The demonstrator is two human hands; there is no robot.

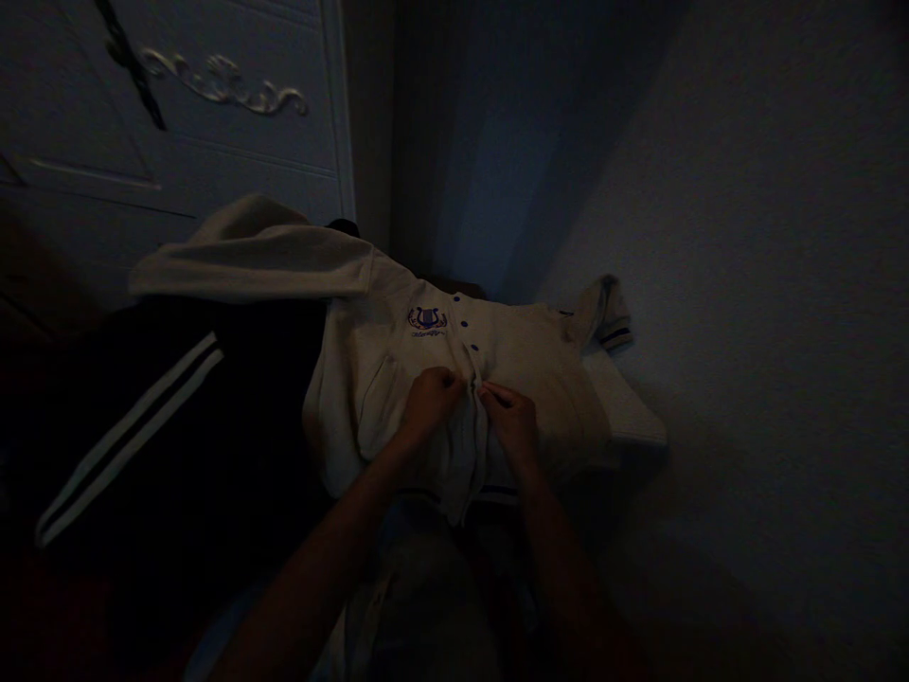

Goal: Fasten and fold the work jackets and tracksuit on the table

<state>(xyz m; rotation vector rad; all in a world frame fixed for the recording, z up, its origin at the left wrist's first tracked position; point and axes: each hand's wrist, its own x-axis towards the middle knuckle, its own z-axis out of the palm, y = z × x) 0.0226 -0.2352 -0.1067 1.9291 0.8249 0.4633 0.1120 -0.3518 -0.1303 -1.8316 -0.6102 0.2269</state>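
Note:
A cream button-front jacket [561, 379] lies spread out in dim light, its front facing up. A dark lyre emblem [427, 318] with stitched lettering sits on its chest, and several dark buttons [464, 324] run down the upper part of the front opening. My left hand [432, 398] pinches the left edge of that opening, below the buttons. Close beside it, my right hand [512, 415] pinches the facing edge. The two edges nearly meet between my fingertips. Whether a button is between them is too dark to tell.
Black fabric with two white stripes [134, 436] lies to the left, under the jacket's sleeve [262, 260]. Behind stands a pale door [241, 161] with ornate moulding and a dark handle [132, 62]. A plain wall [767, 284] rises on the right.

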